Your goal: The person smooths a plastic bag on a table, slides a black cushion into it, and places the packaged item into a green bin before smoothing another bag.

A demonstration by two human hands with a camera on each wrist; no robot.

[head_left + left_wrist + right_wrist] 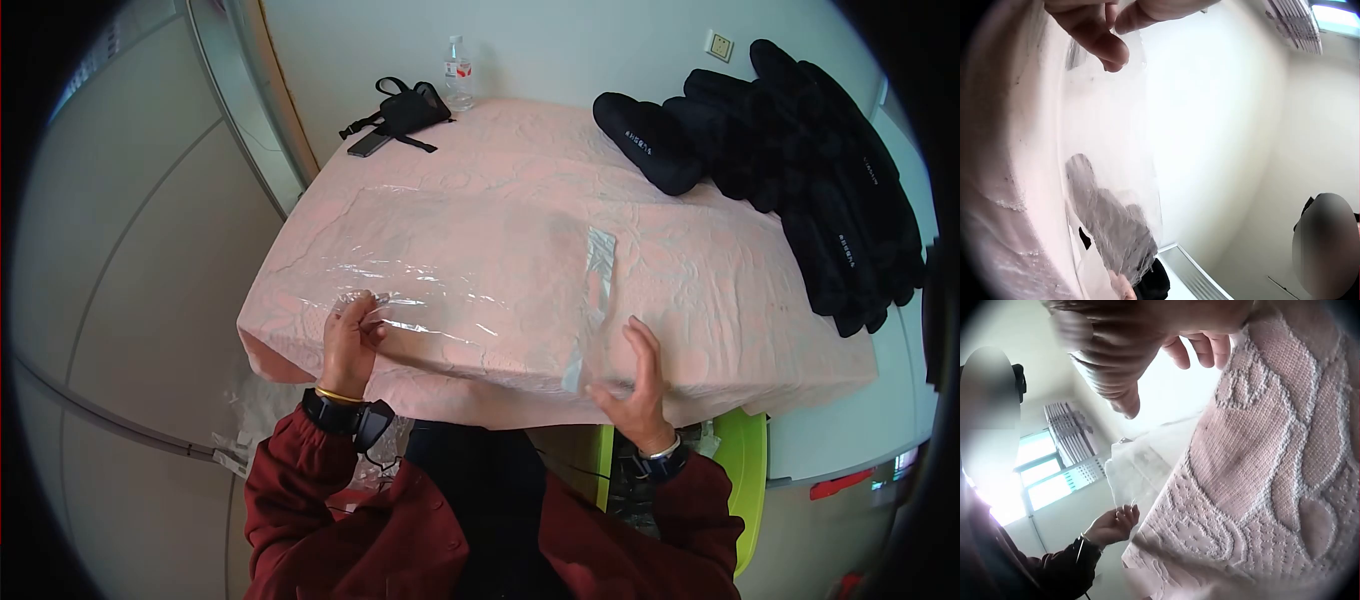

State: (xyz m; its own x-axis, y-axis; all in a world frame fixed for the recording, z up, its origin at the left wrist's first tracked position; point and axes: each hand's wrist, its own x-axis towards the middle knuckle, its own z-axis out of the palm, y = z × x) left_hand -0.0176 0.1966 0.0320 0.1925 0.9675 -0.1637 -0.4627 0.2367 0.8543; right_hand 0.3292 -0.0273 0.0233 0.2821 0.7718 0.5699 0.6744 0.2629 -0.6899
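Observation:
A clear plastic bag (450, 290) lies over the pink cloth, with a silvery strip (600, 265) along its right side. My left hand (350, 345) pinches the bag's near left part between thumb and fingers; the right wrist view also shows this left hand (1113, 526) at the film (1141, 472). Beside the strip's near end, my right hand (638, 392) is held with thumb and fingers apart, gripping nothing. In the right wrist view the right hand (1160, 344) hangs above the patterned cloth (1247, 450). Transparent film (1110, 125) stretches below the left hand (1100, 28) in the left wrist view.
Several black padded items (800, 170) are heaped at the table's back right. A black strapped pouch (412, 110), a phone (369, 144) and a water bottle (458, 78) stand or lie at the back left. A green bin (745, 480) is below the near edge.

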